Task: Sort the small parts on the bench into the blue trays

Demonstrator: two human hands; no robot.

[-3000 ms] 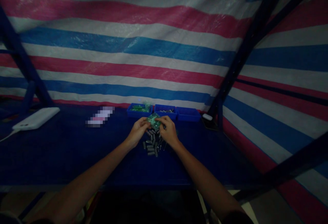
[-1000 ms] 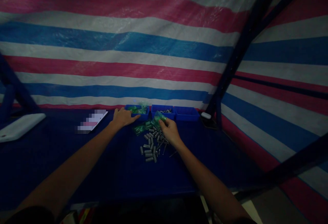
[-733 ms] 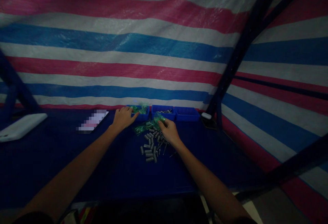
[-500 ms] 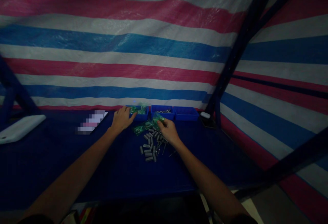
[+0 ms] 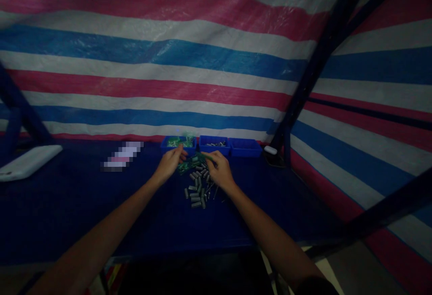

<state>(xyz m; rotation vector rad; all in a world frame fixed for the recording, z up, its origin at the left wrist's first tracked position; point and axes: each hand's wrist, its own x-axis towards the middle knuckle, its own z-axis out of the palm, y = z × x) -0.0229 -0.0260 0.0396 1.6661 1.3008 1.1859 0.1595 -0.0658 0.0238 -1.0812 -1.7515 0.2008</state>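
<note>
My left hand [image 5: 169, 165] sits in front of the left blue bin [image 5: 168, 143], fingers curled onto a small green circuit board [image 5: 184, 166] lying on the dark blue table [image 5: 67, 205]. My right hand [image 5: 219, 169] is closed on another green circuit board [image 5: 200, 157], held just above a pile of several small grey cylindrical parts [image 5: 197, 191]. The two hands are close together, with the boards between them. The light is dim, so fine detail of the boards is hard to make out.
Three blue bins stand in a row at the table's back: the left holds green boards, the middle [image 5: 213, 144] small parts, the right [image 5: 245, 146] looks dark inside. A white flat device [image 5: 29, 161] lies at far left. A dark frame post [image 5: 303, 88] rises at right before the striped tarp.
My left hand has drawn back from the left bin toward the middle and now grips a green board. My right hand has stayed by the pile, holding its board.
</note>
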